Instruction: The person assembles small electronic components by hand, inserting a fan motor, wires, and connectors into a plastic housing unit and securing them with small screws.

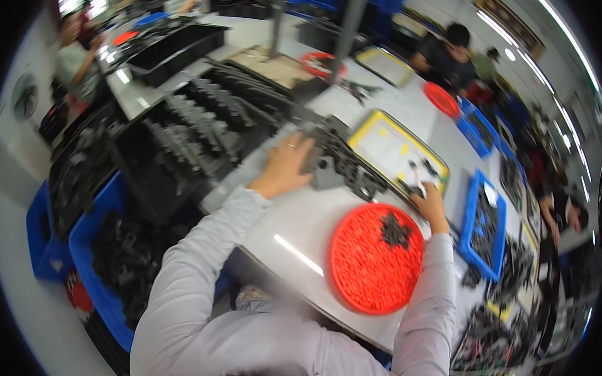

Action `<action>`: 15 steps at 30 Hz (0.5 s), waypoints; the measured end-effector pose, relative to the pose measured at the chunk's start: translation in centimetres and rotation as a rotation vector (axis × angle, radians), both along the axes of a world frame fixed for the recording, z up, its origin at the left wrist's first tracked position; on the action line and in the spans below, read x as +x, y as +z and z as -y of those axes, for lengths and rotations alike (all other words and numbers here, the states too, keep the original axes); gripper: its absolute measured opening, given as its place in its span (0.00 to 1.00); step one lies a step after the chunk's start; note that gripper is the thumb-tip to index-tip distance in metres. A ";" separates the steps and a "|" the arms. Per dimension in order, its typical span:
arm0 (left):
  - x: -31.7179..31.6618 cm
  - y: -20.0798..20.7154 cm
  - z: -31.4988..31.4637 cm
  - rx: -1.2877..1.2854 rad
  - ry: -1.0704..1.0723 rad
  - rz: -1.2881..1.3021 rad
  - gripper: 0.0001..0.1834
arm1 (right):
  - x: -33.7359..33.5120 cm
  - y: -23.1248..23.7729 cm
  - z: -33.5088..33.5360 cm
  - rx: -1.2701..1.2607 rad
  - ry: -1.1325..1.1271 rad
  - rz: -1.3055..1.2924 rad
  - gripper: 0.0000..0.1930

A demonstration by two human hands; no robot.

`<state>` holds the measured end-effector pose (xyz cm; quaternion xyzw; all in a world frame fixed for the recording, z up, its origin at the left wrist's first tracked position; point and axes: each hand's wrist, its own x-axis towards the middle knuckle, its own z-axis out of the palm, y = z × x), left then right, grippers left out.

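My left hand lies at the left end of a row of dark grey plastic parts, its fingers stretched and its thumb apart. A flat grey piece is right beside the thumb. Further right, my right hand has its thumb and fingers closed round a small dark plastic part, blurred, at the near edge of a yellow-rimmed white tray. Close below that hand stands a round red tray of small orange-red pieces, with a clump of dark parts on top.
Left of me, a black crate holds rows of grey parts, above a blue bin of dark parts. At the right is a blue basket. Metal posts rise across the table; other people work beyond.
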<state>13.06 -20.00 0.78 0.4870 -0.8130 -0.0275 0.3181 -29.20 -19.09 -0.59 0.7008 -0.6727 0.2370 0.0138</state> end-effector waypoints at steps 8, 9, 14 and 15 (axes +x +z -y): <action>2.3 -0.4 1.7 0.367 -0.038 -0.099 0.41 | 2.6 1.4 2.6 0.132 -0.058 -0.069 0.14; 2.5 -0.9 1.6 0.378 -0.050 -0.072 0.46 | 2.2 1.6 3.0 0.129 -0.044 -0.077 0.14; 2.7 -0.4 0.3 0.472 -0.164 -0.075 0.58 | -3.2 4.3 4.5 -0.416 -0.234 0.344 0.14; 3.1 -1.0 0.3 0.435 -0.185 -0.019 0.58 | -3.4 5.5 4.7 -0.429 -0.225 0.513 0.15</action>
